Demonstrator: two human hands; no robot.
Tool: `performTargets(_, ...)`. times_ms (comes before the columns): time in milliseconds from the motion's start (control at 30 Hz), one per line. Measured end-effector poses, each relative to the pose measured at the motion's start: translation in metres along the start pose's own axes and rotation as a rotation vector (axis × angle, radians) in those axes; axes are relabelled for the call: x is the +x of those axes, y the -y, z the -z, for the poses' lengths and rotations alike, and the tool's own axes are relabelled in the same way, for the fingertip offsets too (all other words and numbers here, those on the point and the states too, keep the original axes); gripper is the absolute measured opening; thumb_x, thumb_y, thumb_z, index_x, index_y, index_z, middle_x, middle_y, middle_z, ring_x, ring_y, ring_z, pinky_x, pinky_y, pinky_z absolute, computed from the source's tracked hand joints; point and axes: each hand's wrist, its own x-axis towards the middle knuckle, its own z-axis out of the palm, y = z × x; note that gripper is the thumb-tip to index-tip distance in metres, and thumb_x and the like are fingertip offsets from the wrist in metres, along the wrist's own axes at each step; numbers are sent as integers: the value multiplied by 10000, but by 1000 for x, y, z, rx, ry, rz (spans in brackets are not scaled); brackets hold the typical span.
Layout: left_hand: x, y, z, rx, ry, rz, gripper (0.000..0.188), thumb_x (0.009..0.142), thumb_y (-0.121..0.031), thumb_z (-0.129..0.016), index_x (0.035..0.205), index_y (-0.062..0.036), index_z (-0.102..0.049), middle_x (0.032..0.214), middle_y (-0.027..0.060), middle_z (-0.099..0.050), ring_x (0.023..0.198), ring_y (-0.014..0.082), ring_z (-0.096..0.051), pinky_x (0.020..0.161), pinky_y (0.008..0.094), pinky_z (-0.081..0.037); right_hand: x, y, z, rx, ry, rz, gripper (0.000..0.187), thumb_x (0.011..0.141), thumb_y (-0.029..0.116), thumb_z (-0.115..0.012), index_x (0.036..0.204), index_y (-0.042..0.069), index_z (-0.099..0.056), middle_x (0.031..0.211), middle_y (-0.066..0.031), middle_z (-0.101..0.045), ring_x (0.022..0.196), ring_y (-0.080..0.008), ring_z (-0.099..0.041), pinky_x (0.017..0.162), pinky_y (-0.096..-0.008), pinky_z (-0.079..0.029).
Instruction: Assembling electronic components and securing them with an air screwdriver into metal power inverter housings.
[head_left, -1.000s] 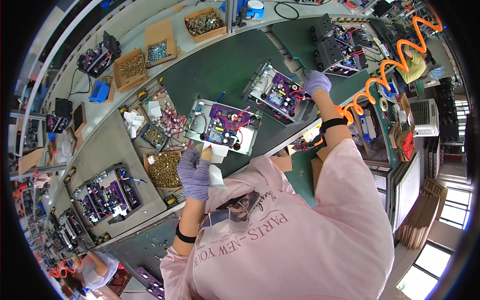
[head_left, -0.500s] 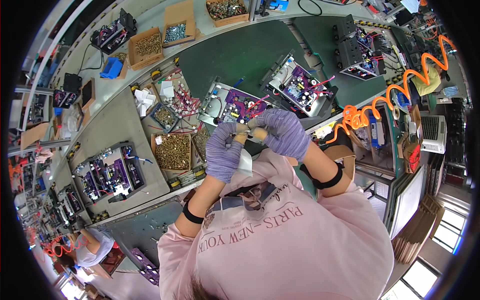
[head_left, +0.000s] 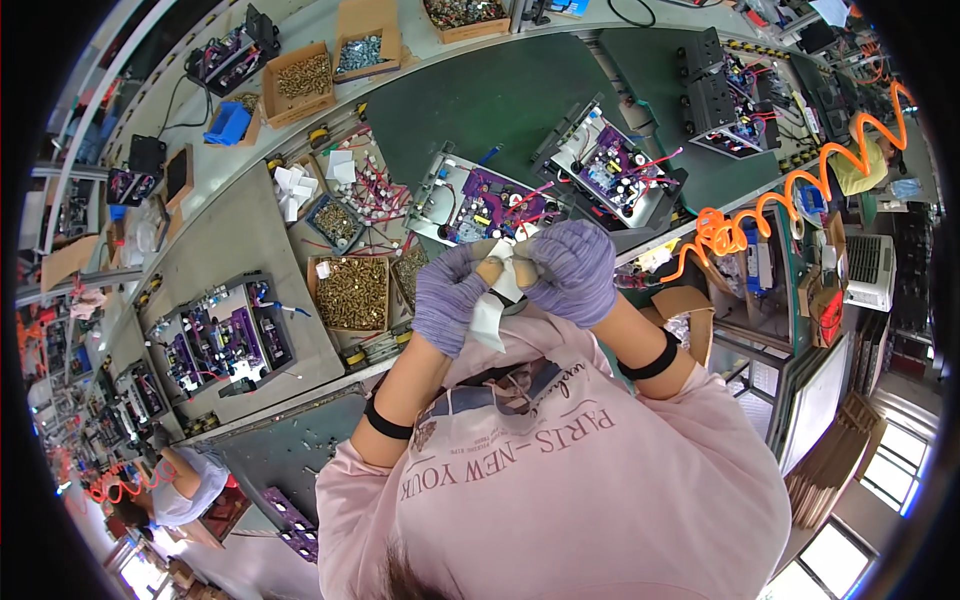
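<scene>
Both hands wear purple knit gloves with bare-looking fingertips and meet in front of my chest. Between them is a piece of white sheet or film [head_left: 487,322], its lower end hanging down past my left hand. My left hand [head_left: 450,298] pinches it from one side, and my right hand [head_left: 572,272] has its fingers closed on its upper part. Just beyond the hands lies an open metal chassis with a purple circuit board [head_left: 480,207]. A second such chassis [head_left: 608,165] sits to its right. The exact finger contact is partly hidden.
Left of the hands stand a box of brass fasteners [head_left: 352,293], a small blue tray of parts [head_left: 335,222] and white paper pieces [head_left: 294,188]. An orange coiled hose [head_left: 725,232] hangs at the right. Another board assembly [head_left: 222,335] rests further left. A co-worker [head_left: 185,488] sits at lower left.
My hands have drawn slightly apart at the fingertips, and more of the white sheet now shows stretched between them. The whole view has shifted a little.
</scene>
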Motion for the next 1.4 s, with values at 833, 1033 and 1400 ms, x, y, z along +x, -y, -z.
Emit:
performTargets(833,144,107,253,186,-911,40,441,773,-203,-692,1144,0,-567,954,117,-630,687,171,-589,591,303,-483,-147,-158,-69,-396,-45,-1341,312,795,415,-593,945,155,-680,889,-99,-662,812,-271,-629,761,-348,-478)
performTargets(1033,162,120,253,214,-915,107,541,795,-308,-670,1217,-12,-504,996,120,-622,732,198,-606,635,316,-476,-131,-152,-57,-581,190,-1635,499,762,624,-510,932,189,-686,912,-117,-659,852,-317,-623,762,-399,-475)
performTargets(1400,152,119,293,-327,-1118,420,544,734,-560,-645,1037,-121,-540,912,58,-608,748,199,-597,593,380,-502,-195,-86,-141,74,873,9,277,832,287,-478,1080,184,-545,679,-120,-584,607,-300,-601,587,-415,-486)
